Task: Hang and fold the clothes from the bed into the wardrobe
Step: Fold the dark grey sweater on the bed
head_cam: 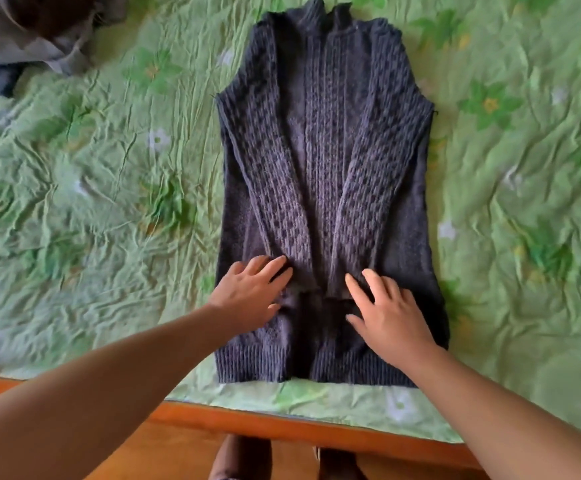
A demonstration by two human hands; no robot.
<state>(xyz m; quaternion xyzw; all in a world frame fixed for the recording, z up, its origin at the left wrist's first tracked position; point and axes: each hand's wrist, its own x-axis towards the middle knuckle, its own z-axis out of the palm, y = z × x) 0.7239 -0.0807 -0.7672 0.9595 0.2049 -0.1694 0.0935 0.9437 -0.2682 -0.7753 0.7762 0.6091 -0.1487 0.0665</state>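
Both flat on sweater (323, 133): L hand (251, 294), R hand (393, 315).

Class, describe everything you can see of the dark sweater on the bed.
The sweater is a dark navy cable knit, lying flat on the floral bedspread. Its high collar points away; the ribbed hem lies near the bed's edge. Both sleeves are folded in over the body. The left hand and right hand rest flat on it by the cuffs.

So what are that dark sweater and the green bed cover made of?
The dark navy cable-knit sweater looks like thick yarn, wool or acrylic: raised cable stitches, ribbed hem, matte. The green flowered bedspread seems thin woven cotton or blend: fine creases, printed flowers.
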